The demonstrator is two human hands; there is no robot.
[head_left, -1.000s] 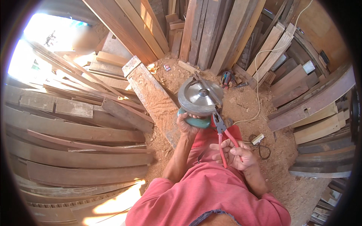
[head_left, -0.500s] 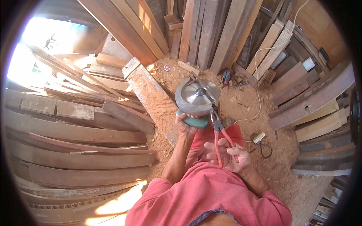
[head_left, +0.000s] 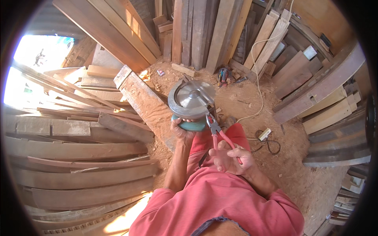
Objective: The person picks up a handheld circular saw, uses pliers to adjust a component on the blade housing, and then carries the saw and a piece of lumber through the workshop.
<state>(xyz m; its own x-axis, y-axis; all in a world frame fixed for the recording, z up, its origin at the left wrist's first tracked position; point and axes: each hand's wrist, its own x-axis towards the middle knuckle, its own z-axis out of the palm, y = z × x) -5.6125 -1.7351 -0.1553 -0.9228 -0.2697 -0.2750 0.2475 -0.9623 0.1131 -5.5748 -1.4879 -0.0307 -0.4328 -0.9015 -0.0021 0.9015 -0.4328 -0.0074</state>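
My left hand (head_left: 180,126) grips a circular saw by its green body (head_left: 193,125), under the silver round blade and guard (head_left: 193,93). In my right hand (head_left: 236,159) are pliers with red handles (head_left: 226,141), held apart, the fingers loosely round them. The pliers' metal jaws (head_left: 212,122) are at the saw's near right edge, on or against a part too small to make out. The saw is above my lap, its blade face up.
Sawdust covers the floor (head_left: 283,185). A plank (head_left: 138,98) lies left of the saw. Stacked boards (head_left: 78,149) and leaning timber (head_left: 197,35) surround me. Beyond the saw are a small tool (head_left: 223,76) and a cable (head_left: 260,102); a power strip (head_left: 264,134) lies on the right.
The view has shifted, so saw, hands and surroundings sit further left in the picture. The pliers' jaws stay at the saw's edge; my right fingers have moved slightly on the handles.
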